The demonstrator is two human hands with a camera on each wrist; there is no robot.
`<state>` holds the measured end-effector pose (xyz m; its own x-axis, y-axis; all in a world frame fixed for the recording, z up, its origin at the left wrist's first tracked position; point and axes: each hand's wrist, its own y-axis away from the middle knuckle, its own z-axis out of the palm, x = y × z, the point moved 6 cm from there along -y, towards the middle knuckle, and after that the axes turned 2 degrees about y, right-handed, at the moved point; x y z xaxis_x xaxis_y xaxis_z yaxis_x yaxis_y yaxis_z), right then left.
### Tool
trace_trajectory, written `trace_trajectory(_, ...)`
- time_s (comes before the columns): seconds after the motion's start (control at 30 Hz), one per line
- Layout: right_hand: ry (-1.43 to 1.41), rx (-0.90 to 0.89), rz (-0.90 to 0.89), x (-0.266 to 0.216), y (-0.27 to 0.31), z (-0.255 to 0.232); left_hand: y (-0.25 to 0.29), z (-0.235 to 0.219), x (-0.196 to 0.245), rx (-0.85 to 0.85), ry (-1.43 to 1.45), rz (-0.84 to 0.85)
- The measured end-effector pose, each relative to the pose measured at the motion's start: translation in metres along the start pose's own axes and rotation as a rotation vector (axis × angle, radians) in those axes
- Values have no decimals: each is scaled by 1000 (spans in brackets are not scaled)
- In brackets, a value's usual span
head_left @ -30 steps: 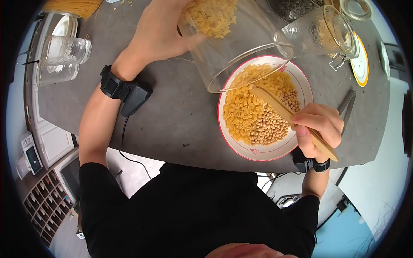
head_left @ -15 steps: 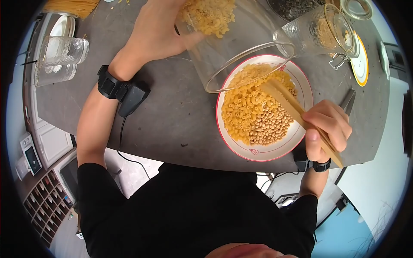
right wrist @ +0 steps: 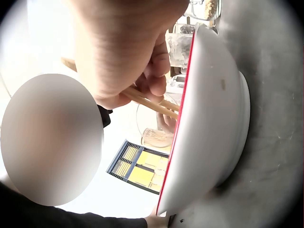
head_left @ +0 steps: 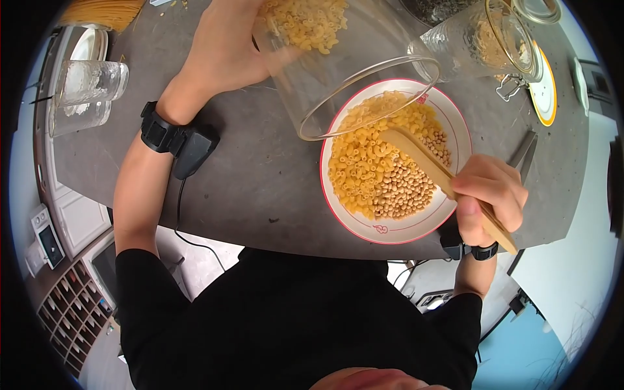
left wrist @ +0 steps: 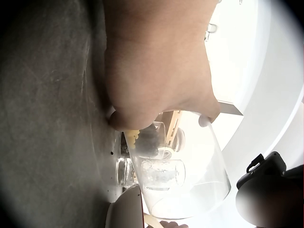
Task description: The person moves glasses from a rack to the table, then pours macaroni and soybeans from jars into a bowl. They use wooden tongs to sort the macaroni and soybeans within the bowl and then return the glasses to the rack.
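Only head view shows beans (head_left: pixel 404 190) in bowl (head_left: pixel 416 229).

The left hand (head_left: pixel 226 52) holds one glass jar (head_left: pixel 354 62), the right hand (head_left: pixel 491 194) one pair of wooden tongs (head_left: pixel 426 162), with one bowl (head_left: pixel 390 233) just beside it, one yellow-rimmed plate (head_left: pixel 543 91) beyond, and two black wristbands (head_left: pixel 160 134) behind the hands.

On your table (head_left: pixel 260 162): thin yellow-brown strands (head_left: pixel 107 14) toward far-left corner, clear glasses (head_left: pixel 104 79) along left edge. At far right you've got a textured glass jar (head_left: pixel 465 49), yellow-rimmed plate (head_left: pixel 543 94) just beside. Grey metal utensil (head_left: pixel 522 155) near right edge, partly hidden. Dark dried bits (head_left: pixel 442 9), far edge.
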<state>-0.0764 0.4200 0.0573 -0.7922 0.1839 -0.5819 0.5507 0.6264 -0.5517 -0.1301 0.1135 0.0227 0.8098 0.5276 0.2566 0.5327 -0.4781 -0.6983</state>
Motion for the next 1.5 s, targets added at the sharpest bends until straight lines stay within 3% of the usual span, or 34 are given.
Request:
trace_trajectory(0.17, -208, 152, -14, 2, -2, 1, 2, 0, -1, -3, -9, -14)
trace_trajectory(0.23, -45, 96, -120, -1, -9, 5, 2, 0, -1, -11, -23, -21)
trace_trajectory(0.37, -132, 118, -30, -1, -3, -6, 1, 0, -2, 3, -22, -4)
trace_trajectory(0.53, 96, -53, -46, 5, -6, 9, 0, 0, 0, -7, -30, -3)
trace_trajectory(0.8, 111, -30, -32, 1, -3, 11, 3, 0, -2, 4, -2, -3)
trace_trajectory(0.97, -154, 96, -15, 2, 4, -4, 1, 0, 0, -16, -31, -42)
trace_trajectory(1.07, -130, 179, -72, 1, -3, 1, 3, 0, -1, -12, -37, -46)
trace_trajectory(1.23, -120, 97, -29, -1, 0, -5, 3, 0, 0, -3, -37, -40)
trace_trajectory(1.4, 104, -60, -59, 3, -4, 10, 2, 1, -2, 12, -3, -10)
trace_trajectory(1.5, 110, -41, -37, 0, -5, 18, 1, 0, 1, 1, -30, -23)
